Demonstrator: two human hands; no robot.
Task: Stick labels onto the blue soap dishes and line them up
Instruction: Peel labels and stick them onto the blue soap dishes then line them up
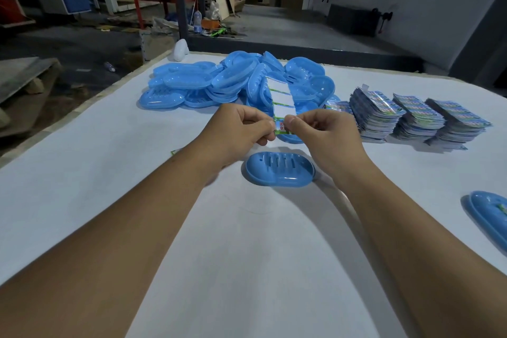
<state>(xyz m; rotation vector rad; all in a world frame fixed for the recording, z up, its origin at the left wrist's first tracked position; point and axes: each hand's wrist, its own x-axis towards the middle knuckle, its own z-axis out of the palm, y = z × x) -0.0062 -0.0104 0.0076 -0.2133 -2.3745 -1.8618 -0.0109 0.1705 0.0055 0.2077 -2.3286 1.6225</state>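
At the far left of the white table (82, 200), a heap of unlabelled blue soap dishes (219, 82) is lying jumbled together, probably dumped there as the supply to draw from, within reach but clear of the working space. Nearer the person, the left hand (241, 126) is pinching the lower end of a label strip (281, 96) between thumb and curled fingers, seemingly to steady the backing paper. The strip is standing up and away from the hands, its peeled white gaps showing that several labels are already gone. Just below the hands, one blue soap dish (279, 170) is sitting alone, slotted side up, apparently parked there so the next label can drop straight onto it. The right hand (323, 132) is nipping the bottom label with thumb and forefinger, fingers tight together, likely peeling it free. Farther right, stacks of label sheets (417, 115) are standing in a row beside the heap, kept handy as refills. At the right edge, another dish (485, 214) carrying a green label is lying apart, probably the start of the finished line.
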